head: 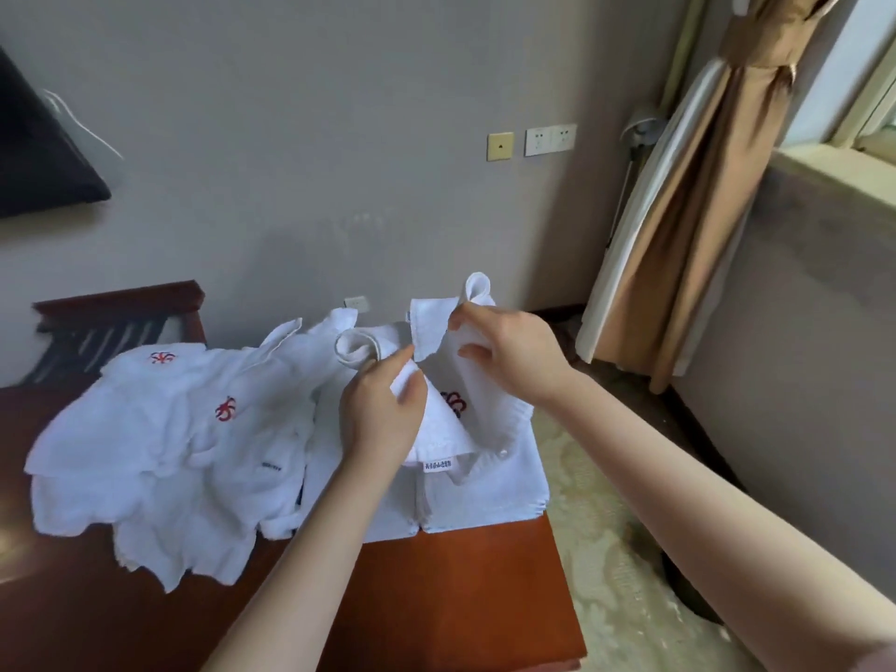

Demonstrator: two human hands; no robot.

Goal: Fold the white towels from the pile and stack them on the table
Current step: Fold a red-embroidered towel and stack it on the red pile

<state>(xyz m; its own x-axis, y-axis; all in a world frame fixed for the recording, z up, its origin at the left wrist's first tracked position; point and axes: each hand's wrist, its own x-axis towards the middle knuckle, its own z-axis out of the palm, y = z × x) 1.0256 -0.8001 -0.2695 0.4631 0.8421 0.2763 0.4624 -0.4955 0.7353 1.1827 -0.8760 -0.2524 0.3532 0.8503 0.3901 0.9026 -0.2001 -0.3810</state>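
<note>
White towel (448, 421), pinched by left hand (383, 414) and right hand (509, 351), hangs over stack (485, 497) at table (460, 574) edge.

Both hands lift one white towel (448, 409) above the folded stack (485, 497): left hand (380, 419) and right hand (509, 354) pinch its edges. A loose pile (169, 458) lies left on the worktop (460, 584).

Two hands are showing: one left hand (383, 419) and one right hand (509, 356), both pinching one towel (436, 327). Left of the fingers, one loose pile (160, 453) is lying; its towels are overlapping too much to count. Three red emblems (226, 408) are showing: two on that pile, one just below the fingertips. Under the fingers, folded towels are sitting in what appear to be two stacks (485, 492) side by side. One table (460, 574) is carrying everything. Beyond the fingers, four wall plates (538, 140) are showing.
</note>
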